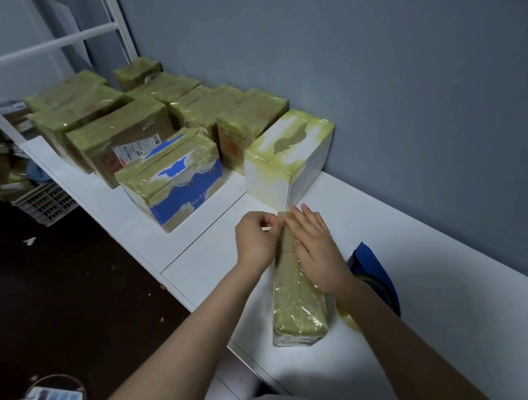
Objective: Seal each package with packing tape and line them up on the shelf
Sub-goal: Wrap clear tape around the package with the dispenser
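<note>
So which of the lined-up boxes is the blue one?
The blue-and-white box at the near end of the front row. The rest are brown cardboard, except the plain white box beside it.

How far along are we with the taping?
Done: several taped boxes stand lined up on the shelf, ending at the white box. In hand: the narrow package, mostly wrapped in tape; the left hand pinches its far end, the right hand presses flat on it. Left: adding it to the row. Any further unsealed packages are not visible.
</note>
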